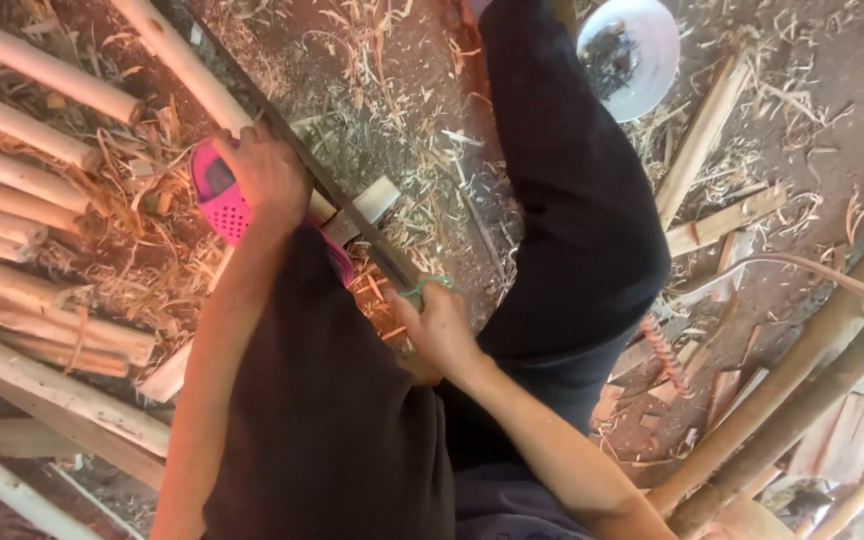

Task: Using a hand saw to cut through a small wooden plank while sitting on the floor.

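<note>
Both hands are closed on one long dark blade (352,215). At the far end, the left hand (267,175) is wrapped over the blade, just above a pink shoe (220,205). At the near end, the right hand (439,328) is shut tight on the handle, where a bit of green band (424,287) can be seen. The blade is laid slanting across a pale stick (192,75), between the two hands, and the stick is touched by it near the left hand.

On the far left, a pile of peeled poles (22,180) is seen, lying side by side. Curly wood shavings (162,240) are spread under and around them. A small pale block (372,200) is found just beside the blade, past the shoe.

In the middle, the dirt floor (402,90) is covered with thin chips and straw-like bits. Dark trousers (572,200) are seen on the two bent legs, one under each arm.

Further right, a white bowl (642,60) with something dark inside is set on the floor near the top. Flat wood scraps (722,220) are scattered beside the right leg. A twisted reddish piece (664,352) is laid near the knee. On the far right, two thick brown poles (802,390) are laid slanting, close together.
</note>
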